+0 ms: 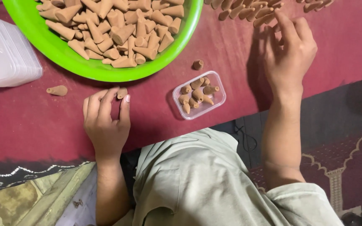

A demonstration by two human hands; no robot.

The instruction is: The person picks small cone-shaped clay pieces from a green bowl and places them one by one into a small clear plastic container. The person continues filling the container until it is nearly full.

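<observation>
My left hand (105, 123) rests on the dark red cloth (42, 125) just below the green bowl (181, 39) and pinches a small brown cone (122, 92) between its fingertips. A small clear plastic box (218, 99) with several brown cones in it lies to the right of that hand. My right hand (290, 54) is stretched out at the upper right with its fingers apart, the tips at a loose pile of brown cones (248, 10). It holds nothing that I can see.
The green bowl is heaped with brown cones (118, 25). Single cones lie loose on the cloth at the left (58, 90) and above the box (197, 64). A stack of clear plastic containers (5, 54) stands at the left edge. A patterned carpet (348, 167) lies lower right.
</observation>
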